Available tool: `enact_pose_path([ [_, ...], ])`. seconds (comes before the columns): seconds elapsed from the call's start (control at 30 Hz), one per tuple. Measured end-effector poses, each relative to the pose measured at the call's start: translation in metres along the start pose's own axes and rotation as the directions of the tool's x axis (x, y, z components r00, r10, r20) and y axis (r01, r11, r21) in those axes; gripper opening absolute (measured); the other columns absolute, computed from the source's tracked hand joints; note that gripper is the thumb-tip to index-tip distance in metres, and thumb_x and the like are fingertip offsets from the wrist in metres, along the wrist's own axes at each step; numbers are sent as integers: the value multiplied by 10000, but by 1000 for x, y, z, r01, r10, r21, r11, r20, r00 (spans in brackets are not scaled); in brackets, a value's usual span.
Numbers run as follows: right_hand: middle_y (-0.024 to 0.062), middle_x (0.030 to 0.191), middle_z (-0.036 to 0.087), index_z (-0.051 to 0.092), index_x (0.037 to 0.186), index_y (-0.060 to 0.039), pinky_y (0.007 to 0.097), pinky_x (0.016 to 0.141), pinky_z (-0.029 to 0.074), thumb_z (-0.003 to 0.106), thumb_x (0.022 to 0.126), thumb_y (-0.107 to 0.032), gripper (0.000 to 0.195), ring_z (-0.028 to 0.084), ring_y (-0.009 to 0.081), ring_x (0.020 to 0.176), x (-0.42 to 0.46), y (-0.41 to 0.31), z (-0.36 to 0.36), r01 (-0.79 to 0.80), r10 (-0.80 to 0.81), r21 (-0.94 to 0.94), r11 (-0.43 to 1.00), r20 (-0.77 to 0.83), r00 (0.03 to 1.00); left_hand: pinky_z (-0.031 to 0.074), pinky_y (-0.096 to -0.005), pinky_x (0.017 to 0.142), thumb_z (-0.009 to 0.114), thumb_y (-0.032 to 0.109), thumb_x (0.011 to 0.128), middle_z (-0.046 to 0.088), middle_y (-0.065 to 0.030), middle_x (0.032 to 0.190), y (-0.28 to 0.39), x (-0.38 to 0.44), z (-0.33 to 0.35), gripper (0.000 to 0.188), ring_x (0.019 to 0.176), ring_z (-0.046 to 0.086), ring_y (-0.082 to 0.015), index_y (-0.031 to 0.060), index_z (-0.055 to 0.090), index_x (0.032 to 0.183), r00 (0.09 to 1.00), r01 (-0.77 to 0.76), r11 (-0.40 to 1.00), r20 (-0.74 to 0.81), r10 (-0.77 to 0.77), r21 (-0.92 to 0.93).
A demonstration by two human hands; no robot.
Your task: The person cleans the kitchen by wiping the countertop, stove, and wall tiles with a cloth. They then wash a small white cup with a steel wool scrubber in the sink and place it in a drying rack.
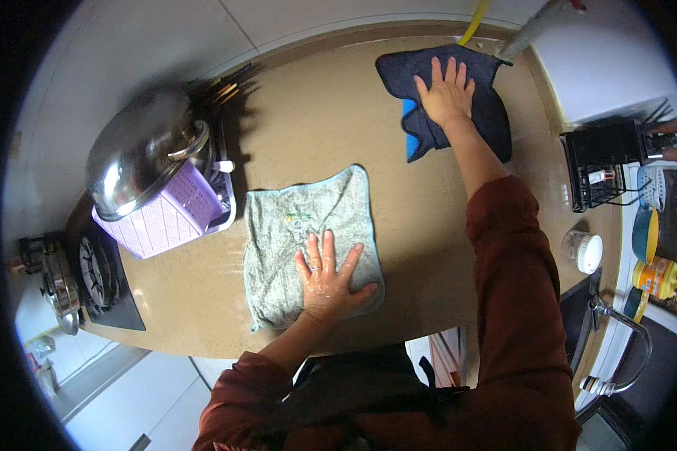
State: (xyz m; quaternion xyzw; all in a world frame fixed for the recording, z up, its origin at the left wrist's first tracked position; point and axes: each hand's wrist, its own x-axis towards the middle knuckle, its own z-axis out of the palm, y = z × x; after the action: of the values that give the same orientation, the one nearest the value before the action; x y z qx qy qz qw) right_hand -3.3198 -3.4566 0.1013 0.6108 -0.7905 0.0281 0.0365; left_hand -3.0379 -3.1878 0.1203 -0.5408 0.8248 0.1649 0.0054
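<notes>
A grey cloth with a light blue border (282, 248) is spread on the tan countertop (310, 135). My left hand (327, 284) rests flat on its lower right part, fingers spread, with a ring on one finger and a wet shine on the skin. Farther off to the right, my right hand (447, 96) presses palm down on a dark cloth (488, 124). That cloth lies crumpled, and its blue underside (410, 127) shows along the left edge. Neither hand grips its cloth.
At left a large steel lid or bowl (141, 152) leans over a purple plastic basket (163, 220). Beyond is a gas hob (99, 270). At right are a black knife rack (598, 163), a clear jar with white lid (588, 253) and a curved faucet (646, 344).
</notes>
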Motion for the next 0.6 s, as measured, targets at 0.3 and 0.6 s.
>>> enact_pose_path([
  [0.3,145,1434,281,340,1370,-147,541,1042,216,405,911,-467,563,236,358,1325,-131,19,-8,188,-187,22,982,-28,982,136,-670,986,716,478,646,147,-249,1446,-2,3,-7,797,1330,110,-475,271,382,1339,997,-14,990,-81,2,-142],
  [0.6,168,1400,329,410,1323,-123,515,1025,243,643,773,-314,627,270,340,1317,-365,-56,-60,573,-681,448,686,118,723,143,-540,1062,600,368,794,198,-184,1458,-69,-102,0,661,1356,136,-387,99,366,1351,963,101,981,-231,-139,-167],
])
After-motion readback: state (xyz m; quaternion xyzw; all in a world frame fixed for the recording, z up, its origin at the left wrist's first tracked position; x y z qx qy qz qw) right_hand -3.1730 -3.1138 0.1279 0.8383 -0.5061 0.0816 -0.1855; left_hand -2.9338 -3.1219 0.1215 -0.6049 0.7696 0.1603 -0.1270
